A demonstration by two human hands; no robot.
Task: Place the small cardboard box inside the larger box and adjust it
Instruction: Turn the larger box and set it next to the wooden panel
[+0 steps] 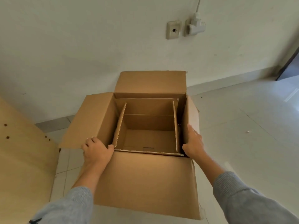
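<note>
A large brown cardboard box (145, 180) stands open on the floor, its four flaps spread outward. Inside it sits the small cardboard box (148, 123), also open, its side flaps standing upright and its bottom visible. A dark gap shows between the small box and the large box's right wall. My left hand (97, 150) curls over the near-left corner of the large box's rim, fingers reaching toward the small box's left flap. My right hand (194, 141) lies flat against the large box's right wall at the near-right corner; its fingertips are hidden inside.
White tiled floor (242, 126) spreads to the right. A light wooden board (24, 159) with screw holes lies at the left. The white wall behind carries a wall socket (174, 29) and a plugged-in adapter (195, 26). A dark doorway (289, 65) is at the far right.
</note>
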